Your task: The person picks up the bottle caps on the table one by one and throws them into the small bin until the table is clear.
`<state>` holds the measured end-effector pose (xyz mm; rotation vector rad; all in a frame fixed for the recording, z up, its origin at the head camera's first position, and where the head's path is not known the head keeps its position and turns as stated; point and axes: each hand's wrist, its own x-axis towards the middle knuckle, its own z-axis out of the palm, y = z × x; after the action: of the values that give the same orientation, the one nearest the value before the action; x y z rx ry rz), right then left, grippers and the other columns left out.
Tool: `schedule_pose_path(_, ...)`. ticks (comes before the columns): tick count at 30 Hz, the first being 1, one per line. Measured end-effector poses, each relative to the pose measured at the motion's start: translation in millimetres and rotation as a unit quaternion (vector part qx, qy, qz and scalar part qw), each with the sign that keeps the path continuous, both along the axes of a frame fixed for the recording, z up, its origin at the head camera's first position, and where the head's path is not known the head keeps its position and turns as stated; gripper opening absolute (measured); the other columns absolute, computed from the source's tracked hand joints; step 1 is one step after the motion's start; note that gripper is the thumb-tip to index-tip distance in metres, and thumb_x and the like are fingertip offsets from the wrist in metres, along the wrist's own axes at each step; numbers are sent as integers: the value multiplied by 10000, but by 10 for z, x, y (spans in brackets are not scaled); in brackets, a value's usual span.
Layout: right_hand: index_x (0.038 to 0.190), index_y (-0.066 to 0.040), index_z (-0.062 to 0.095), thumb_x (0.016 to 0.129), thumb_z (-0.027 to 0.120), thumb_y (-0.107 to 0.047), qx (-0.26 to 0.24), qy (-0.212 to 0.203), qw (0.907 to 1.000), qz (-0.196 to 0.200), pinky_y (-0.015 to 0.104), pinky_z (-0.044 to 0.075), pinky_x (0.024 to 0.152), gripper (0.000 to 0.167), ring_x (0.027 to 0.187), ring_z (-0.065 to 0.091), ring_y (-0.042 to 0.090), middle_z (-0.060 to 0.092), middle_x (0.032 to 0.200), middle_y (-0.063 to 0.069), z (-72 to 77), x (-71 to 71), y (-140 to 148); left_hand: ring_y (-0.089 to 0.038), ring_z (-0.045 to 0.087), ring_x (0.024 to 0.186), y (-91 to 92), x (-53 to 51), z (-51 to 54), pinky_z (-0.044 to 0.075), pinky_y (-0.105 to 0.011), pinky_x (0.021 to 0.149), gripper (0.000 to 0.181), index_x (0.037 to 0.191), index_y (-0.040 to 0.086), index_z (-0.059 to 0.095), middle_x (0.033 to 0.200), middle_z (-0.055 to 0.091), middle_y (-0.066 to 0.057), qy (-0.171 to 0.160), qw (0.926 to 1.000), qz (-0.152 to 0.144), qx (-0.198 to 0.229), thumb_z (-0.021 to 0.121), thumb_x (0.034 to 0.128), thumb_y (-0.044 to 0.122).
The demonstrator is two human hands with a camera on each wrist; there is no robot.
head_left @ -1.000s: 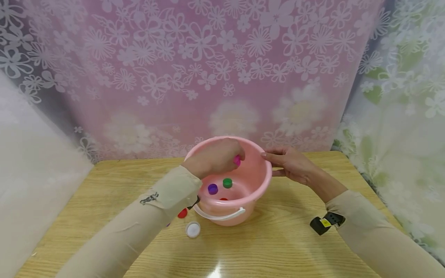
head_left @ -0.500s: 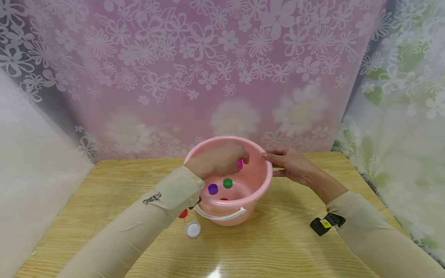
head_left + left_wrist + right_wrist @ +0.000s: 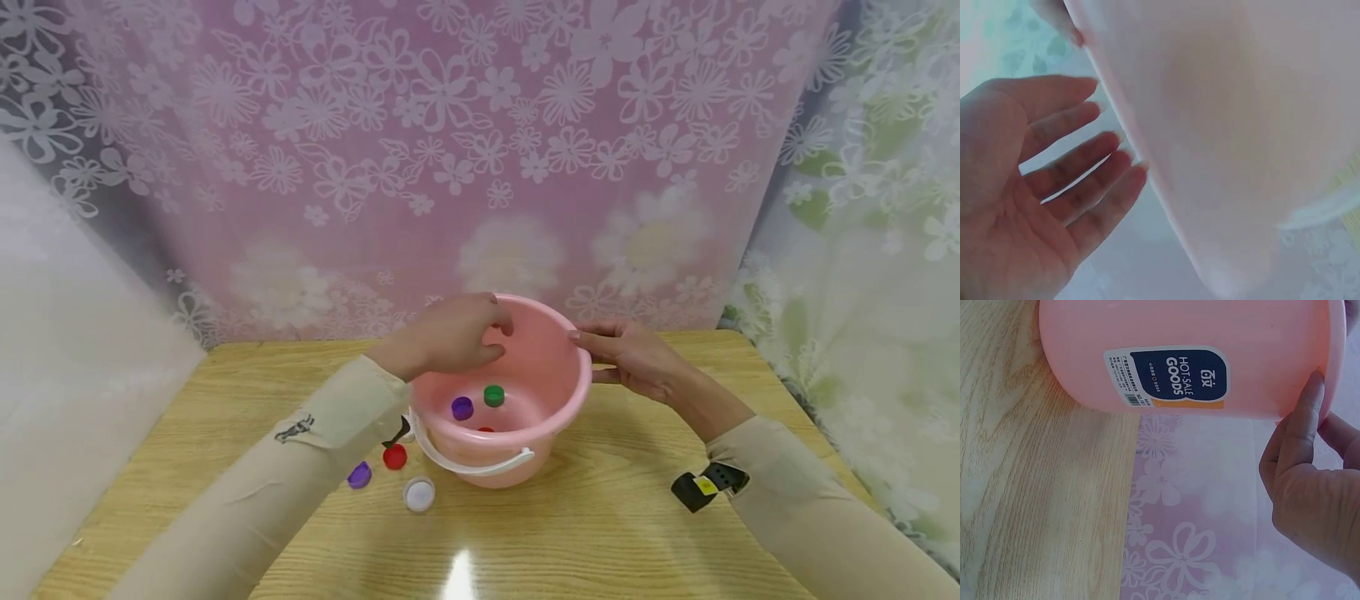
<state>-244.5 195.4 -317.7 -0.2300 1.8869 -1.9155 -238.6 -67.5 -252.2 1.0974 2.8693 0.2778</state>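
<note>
A pink bucket (image 3: 543, 354) stands on the table, its white handle (image 3: 472, 468) hanging at the front. My left hand (image 3: 453, 333) is over the bucket's left rim, fingers spread and holding nothing; the left wrist view shows the open palm (image 3: 1016, 219) beside the bucket's pale wall. My right hand (image 3: 637, 358) grips the bucket's right rim, thumb at the edge and fingers along the outer wall. Inside lie a purple cap (image 3: 462, 407), a green cap (image 3: 493, 396) and a red one (image 3: 486, 430) mostly hidden by the front rim.
Left of the bucket, on the wooden table (image 3: 585, 533), lie a red cap (image 3: 394, 457), a purple cap (image 3: 359, 475) and a white cap (image 3: 418, 495). Another white piece is partly hidden beside my left cuff. A flowered pink curtain (image 3: 495, 192) hangs behind the table.
My left hand has opened and drawn back left and up. The pink cap it held is out of sight now. My right hand keeps its place on the rim.
</note>
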Motion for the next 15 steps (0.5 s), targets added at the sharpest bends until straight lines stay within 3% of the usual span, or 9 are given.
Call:
schedule_pose_path(3, 1325, 54, 469, 969, 579, -229, -33, -2, 10000, 11, 400, 527, 844, 468, 1001, 646, 238, 617, 1137, 141, -5, -1, 2, -189, 546, 920, -151, -8, -1, 494, -303, 824, 235, 1127, 100, 668, 1081, 592, -57, 288, 9988, 199, 348, 607, 923, 199)
schedule_pose_path(5, 1323, 59, 468, 969, 579, -226, -56, -5, 10000, 24, 397, 527, 844, 468, 1000, 647, 239, 617, 1134, 143, -9, -4, 2, -218, 556, 921, -269, -14, -1, 504, -346, 815, 224, 1098, 82, 673, 1069, 596, -72, 616, 9952, 486, 590, 599, 916, 188)
schedule_pose_path(11, 1340, 80, 437, 974, 570, -223, -80, -10, 9999, 96, 389, 523, 853, 493, 1027, 635, 257, 596, 1166, 167, -5, -3, -3, -276, 572, 965, -635, -28, -55, 524, -437, 755, 256, 1114, 76, 634, 1150, 578, -90, 1153, 9676, 1890, 1217, 548, 910, 205)
schedule_pose_path(15, 1373, 69, 408, 982, 556, -216, -112, -63, 9999, 84, 386, 520, 861, 506, 1039, 632, 254, 592, 1191, 159, 4, 4, -2, -312, 543, 1028, -865, -30, -148, 510, -479, 722, 294, 1161, 65, 595, 1231, 533, -111, 1121, 9547, 2390, 1374, 518, 913, 203)
